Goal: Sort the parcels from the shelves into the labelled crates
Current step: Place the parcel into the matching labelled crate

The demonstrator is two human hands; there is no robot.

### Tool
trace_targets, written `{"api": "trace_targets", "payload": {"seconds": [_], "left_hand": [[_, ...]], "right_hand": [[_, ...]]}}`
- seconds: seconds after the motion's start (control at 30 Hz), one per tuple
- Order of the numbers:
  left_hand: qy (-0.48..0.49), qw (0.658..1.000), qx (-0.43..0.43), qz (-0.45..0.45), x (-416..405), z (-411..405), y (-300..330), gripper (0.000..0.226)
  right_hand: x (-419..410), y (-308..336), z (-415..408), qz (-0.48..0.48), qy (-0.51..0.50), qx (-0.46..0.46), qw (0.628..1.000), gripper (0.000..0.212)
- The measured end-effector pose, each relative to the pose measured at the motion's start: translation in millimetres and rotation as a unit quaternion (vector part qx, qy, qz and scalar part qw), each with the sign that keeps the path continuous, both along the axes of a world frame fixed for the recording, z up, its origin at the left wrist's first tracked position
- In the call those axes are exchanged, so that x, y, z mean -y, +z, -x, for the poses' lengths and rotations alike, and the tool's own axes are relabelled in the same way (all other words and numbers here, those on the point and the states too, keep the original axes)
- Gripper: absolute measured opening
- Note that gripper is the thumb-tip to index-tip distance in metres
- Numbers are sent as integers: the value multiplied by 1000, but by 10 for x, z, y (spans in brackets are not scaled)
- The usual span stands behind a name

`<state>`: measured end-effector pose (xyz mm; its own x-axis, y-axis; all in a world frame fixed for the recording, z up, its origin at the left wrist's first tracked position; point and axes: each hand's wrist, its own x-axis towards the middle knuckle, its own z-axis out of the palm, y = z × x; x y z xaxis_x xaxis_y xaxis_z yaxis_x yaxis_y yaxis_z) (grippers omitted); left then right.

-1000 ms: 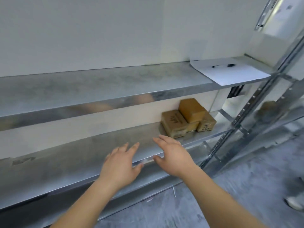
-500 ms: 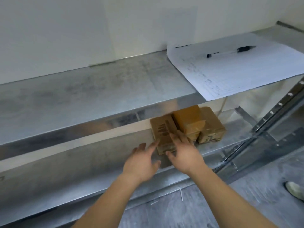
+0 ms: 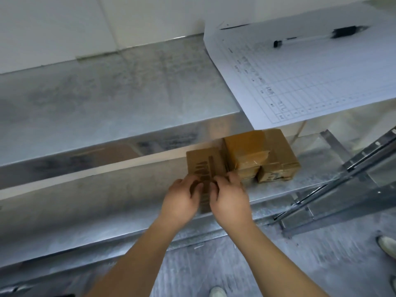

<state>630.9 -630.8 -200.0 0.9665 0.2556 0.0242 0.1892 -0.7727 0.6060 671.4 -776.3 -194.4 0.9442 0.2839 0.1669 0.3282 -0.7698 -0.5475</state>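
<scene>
Galvanised steel makes up the shelving in the head view: dull grey, mottled sheets with folded front lips that mirror blurred shapes. The lower shelf (image 3: 111, 202) carries a small cluster of cardboard parcels, all boxy, brown and matt, with glossy tape across some faces.

The left hand (image 3: 182, 200) and right hand (image 3: 230, 201) meet on the near end of the front parcel (image 3: 204, 162), a flat rectangular carton with dark printed bars and a dark strip along its top. The left fingers (image 3: 194, 186) curl over its near left edge and the right fingers (image 3: 222, 181) over its near right edge, both clenched onto the carton, thumbs almost touching above the strip. It lies on the lower shelf, its near end over the front lip.

Just beyond and to the right of the right fingers sits a taped parcel (image 3: 246, 146) stacked on another, touching the front parcel's right side. Farther right a marked parcel (image 3: 278, 163) shows a dark scrawl on its near face.

Well above the fingers, on the upper shelf (image 3: 120, 99), a ruled sheet of paper (image 3: 310, 78) overhangs the edge, with a pen (image 3: 315, 36) lying across it. A slotted steel upright (image 3: 364, 159) slants at far right.
</scene>
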Motion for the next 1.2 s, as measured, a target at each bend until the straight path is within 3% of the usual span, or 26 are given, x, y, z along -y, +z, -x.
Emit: {"api": "trace_targets", "payload": {"seconds": [0.07,0.2,0.27,0.4,0.53,0.6,0.7,0.83,0.87,1.0,1.1,1.17,1.2], "left_hand": [[51,999,-8,7,-36,82,13,32],[118,984,-106,84,-207,218,147,101],[120,977,-150,91,-314,289,227,126],[90,974,-194,70,-480,511,354,149],[72,975,-205,47,-668,809,482,158],[75,975,-201,59,-795,1018,553,156],[105,977,-181,30,-966,1413,697,135],[148,986,-81,-2,-1136,2071,896,54],[162,985,-66,4,-1179,2253,932,39],[201,978,-50,2,-1338,2976,1053,35],[267,963,-41,17,-1475,3556,1099,30],[318,946,-29,59,-1540,3955,1139,43],[339,938,-20,71,-1572,4177,1177,60]], "right_hand": [[-11,29,41,-4,-9,-31,999,38],[-6,190,-25,-24,8,-160,987,107],[-40,278,-74,-33,41,-207,977,125],[-219,379,30,6,139,-275,952,134],[-420,458,245,30,180,-281,942,141],[-541,548,373,47,211,-274,937,132],[-773,673,623,39,243,-237,940,96],[-1159,793,1084,-40,284,-199,937,30],[-1267,817,1223,-57,296,-185,935,24],[-1711,919,1859,-72,325,-128,934,28],[-1984,1074,2336,-93,336,-168,922,35],[-2102,1188,2616,-94,368,-214,900,56],[-2162,1245,2779,-92,397,-236,882,75]]}}
